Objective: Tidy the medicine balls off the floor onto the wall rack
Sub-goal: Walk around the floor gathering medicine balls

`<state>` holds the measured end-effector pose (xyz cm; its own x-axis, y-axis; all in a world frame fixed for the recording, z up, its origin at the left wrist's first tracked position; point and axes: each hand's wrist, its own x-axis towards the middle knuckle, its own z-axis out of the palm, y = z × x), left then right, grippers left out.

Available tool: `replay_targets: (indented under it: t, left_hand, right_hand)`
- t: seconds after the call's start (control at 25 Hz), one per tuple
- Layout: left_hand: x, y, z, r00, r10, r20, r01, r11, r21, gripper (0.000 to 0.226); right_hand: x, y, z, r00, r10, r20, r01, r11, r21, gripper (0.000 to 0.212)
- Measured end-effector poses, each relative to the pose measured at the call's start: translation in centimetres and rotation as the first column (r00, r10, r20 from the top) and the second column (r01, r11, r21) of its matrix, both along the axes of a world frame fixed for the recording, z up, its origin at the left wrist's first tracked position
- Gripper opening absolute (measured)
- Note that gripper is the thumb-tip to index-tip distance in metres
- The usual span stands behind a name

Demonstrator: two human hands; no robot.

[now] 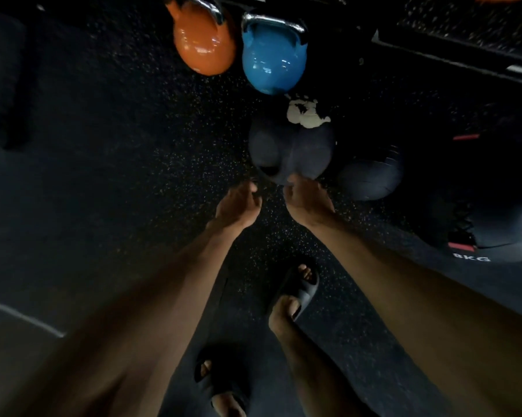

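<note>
The orange kettlebell (204, 46) and blue kettlebell (273, 63) at the far side have a smooth, glossy coating, with polished metal handles (271, 19). The floor (118, 145) looks like matt, grainy rubber with pale flecks. The medicine ball (289, 149) is dull, with a pale worn patch on its far side.

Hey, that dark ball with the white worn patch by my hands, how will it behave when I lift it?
The dark ball shows a crease down its middle, so it is probably soft-shelled and will give under a grip. Being round on the flat floor, it may roll if nudged. Its white patch looks like peeled skin, possibly flaky.
</note>
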<state>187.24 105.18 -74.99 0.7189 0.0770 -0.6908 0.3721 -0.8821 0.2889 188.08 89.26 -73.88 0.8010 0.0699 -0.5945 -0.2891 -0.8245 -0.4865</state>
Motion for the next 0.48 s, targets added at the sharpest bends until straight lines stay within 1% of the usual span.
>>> replay_targets:
  t: [0.08, 0.16, 0.24, 0.36, 0.48]
  left_hand:
    - [-4.5, 3.3, 3.8, 0.994, 0.022, -0.108, -0.019, 0.999, 0.031, 0.035]
    - [-8.5, 5.8, 7.3, 0.988, 0.044, -0.148, -0.042, 0.999, 0.015, 0.037]
    - [-13.0, 8.7, 11.6, 0.989, 0.044, -0.143, -0.045, 0.999, -0.005, 0.038]
    - [-19.9, 12.6, 17.2, 0.995, 0.048, -0.088, -0.052, 0.998, -0.042, 0.038]
    - [-26.5, 15.1, 22.1, 0.997, 0.044, -0.066, -0.049, 0.995, -0.081, 0.038]
  right_hand:
    - [-3.5, 2.4, 4.2, 0.994, 0.093, -0.057, -0.093, 0.996, -0.011, 0.033]
    - [-6.9, 4.6, 7.5, 0.982, 0.155, -0.107, -0.159, 0.987, -0.032, 0.037]
    - [-11.3, 7.3, 11.2, 0.967, 0.224, -0.126, -0.231, 0.972, -0.046, 0.037]
    - [-18.2, 10.9, 16.4, 0.943, 0.311, -0.121, -0.322, 0.943, -0.087, 0.036]
    - [-24.5, 13.7, 21.6, 0.931, 0.352, -0.098, -0.363, 0.924, -0.122, 0.036]
